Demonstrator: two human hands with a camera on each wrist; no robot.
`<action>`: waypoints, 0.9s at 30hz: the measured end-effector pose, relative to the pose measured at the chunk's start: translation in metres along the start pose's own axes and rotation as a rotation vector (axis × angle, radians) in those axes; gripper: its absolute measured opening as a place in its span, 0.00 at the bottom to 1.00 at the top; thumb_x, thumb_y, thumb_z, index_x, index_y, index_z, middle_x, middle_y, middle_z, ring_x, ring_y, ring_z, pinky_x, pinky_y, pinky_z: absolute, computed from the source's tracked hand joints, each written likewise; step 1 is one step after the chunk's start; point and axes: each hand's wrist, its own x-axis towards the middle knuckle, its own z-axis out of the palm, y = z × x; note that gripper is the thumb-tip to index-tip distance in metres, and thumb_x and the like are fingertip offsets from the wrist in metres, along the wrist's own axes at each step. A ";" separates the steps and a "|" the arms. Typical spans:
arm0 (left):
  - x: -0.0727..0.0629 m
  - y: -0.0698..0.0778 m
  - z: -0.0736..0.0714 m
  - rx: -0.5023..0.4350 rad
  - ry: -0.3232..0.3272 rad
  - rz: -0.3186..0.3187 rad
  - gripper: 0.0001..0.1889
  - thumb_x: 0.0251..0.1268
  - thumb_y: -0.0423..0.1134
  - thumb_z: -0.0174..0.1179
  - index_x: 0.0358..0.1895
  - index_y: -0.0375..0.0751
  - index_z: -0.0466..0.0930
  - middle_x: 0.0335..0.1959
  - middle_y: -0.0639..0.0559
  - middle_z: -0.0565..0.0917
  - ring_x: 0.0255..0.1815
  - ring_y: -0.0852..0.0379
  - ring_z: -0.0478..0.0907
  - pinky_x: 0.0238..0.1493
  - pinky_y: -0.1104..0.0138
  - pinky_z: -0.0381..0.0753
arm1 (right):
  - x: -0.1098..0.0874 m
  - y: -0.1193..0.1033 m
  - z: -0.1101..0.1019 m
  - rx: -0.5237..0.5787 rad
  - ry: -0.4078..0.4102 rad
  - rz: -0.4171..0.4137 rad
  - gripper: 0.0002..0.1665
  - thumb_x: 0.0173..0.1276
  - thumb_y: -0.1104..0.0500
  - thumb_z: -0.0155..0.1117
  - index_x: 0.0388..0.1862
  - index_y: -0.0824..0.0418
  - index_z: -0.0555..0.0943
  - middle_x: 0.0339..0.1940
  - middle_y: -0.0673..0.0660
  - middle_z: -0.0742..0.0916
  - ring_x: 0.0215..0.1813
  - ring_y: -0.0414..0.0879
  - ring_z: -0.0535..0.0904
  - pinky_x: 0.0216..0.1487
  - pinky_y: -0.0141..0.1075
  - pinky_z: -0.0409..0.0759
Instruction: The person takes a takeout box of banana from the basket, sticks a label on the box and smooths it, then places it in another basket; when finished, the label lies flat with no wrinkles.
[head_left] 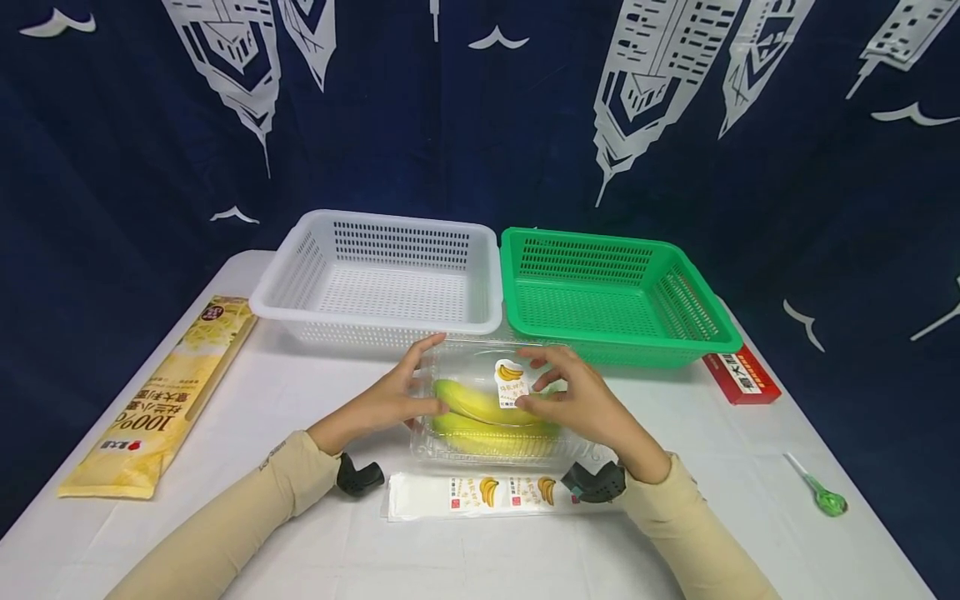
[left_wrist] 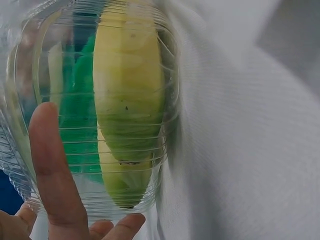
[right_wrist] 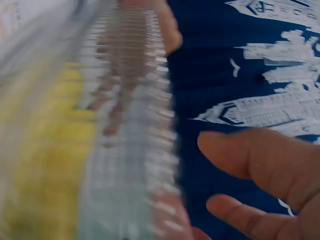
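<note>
A clear plastic clamshell box (head_left: 468, 458) sits in the middle of the table with yellow-green bananas (head_left: 480, 429) inside. On its lid is a white sticker (head_left: 512, 383) with a banana picture. My left hand (head_left: 386, 400) grips the box's left end, its thumb and fingers spread around the side; the left wrist view shows the thumb against the ribbed plastic. Above the right part of the lid, my right hand (head_left: 581, 396) has bent fingers near the sticker. In the right wrist view its thumb and a finger (right_wrist: 245, 207) stand apart, with nothing between them.
A sheet of banana stickers (head_left: 420, 497) lies in front of the box. Behind stand a white basket (head_left: 375, 321) and a green basket (head_left: 622, 343). A yellow pasta packet (head_left: 165, 392) is on the left; a red box (head_left: 742, 379) and a green lollipop (head_left: 828, 502) are on the right.
</note>
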 end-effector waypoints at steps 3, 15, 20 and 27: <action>0.000 0.000 0.000 -0.007 -0.004 -0.004 0.57 0.63 0.36 0.67 0.90 0.56 0.40 0.88 0.29 0.36 0.80 0.11 0.46 0.33 0.59 0.90 | -0.003 0.000 -0.015 0.081 -0.067 -0.025 0.34 0.73 0.69 0.72 0.75 0.73 0.74 0.69 0.71 0.77 0.56 0.56 0.83 0.53 0.37 0.89; -0.001 0.003 -0.001 -0.021 -0.008 -0.027 0.57 0.66 0.36 0.68 0.90 0.58 0.39 0.87 0.25 0.41 0.81 0.12 0.48 0.35 0.57 0.90 | -0.020 0.007 -0.080 0.074 -0.091 -0.149 0.30 0.78 0.72 0.65 0.75 0.76 0.71 0.59 0.66 0.85 0.52 0.50 0.87 0.51 0.36 0.90; -0.002 0.004 -0.001 -0.019 -0.008 -0.040 0.57 0.66 0.35 0.68 0.90 0.60 0.39 0.86 0.23 0.41 0.81 0.12 0.48 0.34 0.58 0.90 | -0.028 0.015 -0.103 0.075 -0.044 -0.162 0.29 0.79 0.74 0.61 0.75 0.56 0.78 0.56 0.52 0.88 0.50 0.44 0.88 0.51 0.33 0.89; -0.002 0.004 -0.002 -0.019 -0.021 -0.047 0.58 0.66 0.36 0.68 0.90 0.59 0.38 0.86 0.23 0.40 0.81 0.12 0.47 0.32 0.60 0.89 | -0.040 0.030 -0.132 0.149 0.034 -0.152 0.30 0.80 0.76 0.57 0.73 0.52 0.78 0.56 0.55 0.88 0.49 0.44 0.90 0.51 0.32 0.89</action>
